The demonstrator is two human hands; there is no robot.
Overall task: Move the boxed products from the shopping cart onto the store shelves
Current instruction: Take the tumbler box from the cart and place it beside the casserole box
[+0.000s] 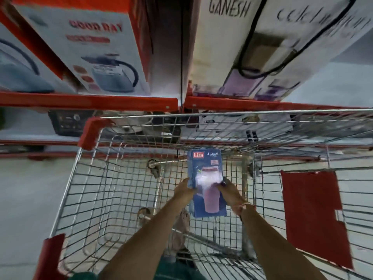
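A tall blue box (203, 168) with a pink bottle printed on it is held inside the wire shopping cart (94, 199). My left hand (184, 189) grips its left side and my right hand (230, 188) grips its right side, at mid height. The box is lifted above the cart's floor and tilts slightly away from me. The cart basket holds no other box that I can see. Red-edged store shelves (88, 101) run across just beyond the cart's far rim.
On the upper shelf stand a white and red kettle box (105, 47) and large white boxes (272, 47) marked by hand. A lower shelf (30, 141) carries dark appliances. A red flap (310, 215) hangs on the cart's right side. Feet in sandals show through the cart floor.
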